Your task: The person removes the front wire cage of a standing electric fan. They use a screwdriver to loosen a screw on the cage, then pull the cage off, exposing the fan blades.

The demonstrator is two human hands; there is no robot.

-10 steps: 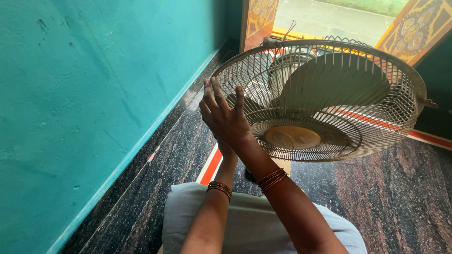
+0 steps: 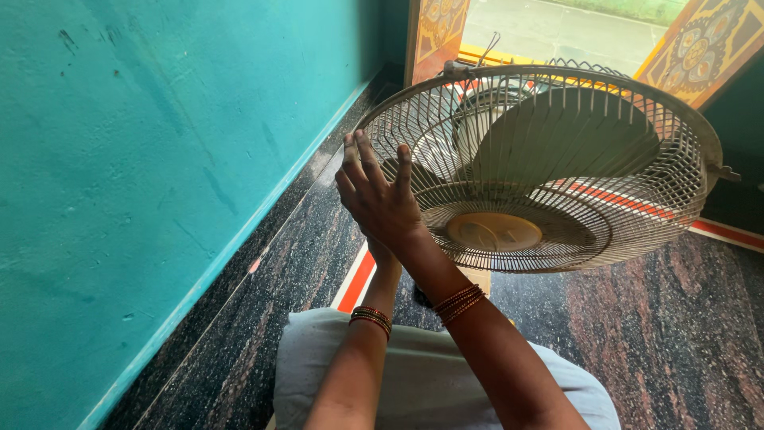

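Observation:
A dusty beige fan (image 2: 549, 159) with a round wire cage is tilted face-up in front of me, its blades and a yellowish centre cap (image 2: 493, 231) showing through the wires. My right hand (image 2: 378, 195) lies on the cage's left rim, back toward me, fingers stretched and apart. My arms are crossed. My left hand (image 2: 383, 256) reaches under the right wrist toward the underside of the cage and is mostly hidden. Both wrists wear thin red and gold bangles.
A teal wall (image 2: 159, 175) runs along the left. The floor (image 2: 676, 334) is dark speckled stone with a red and white stripe. Behind the fan stand ornate painted door panels (image 2: 704, 48) and a bright paved area outside. White cloth (image 2: 414, 374) covers my lap.

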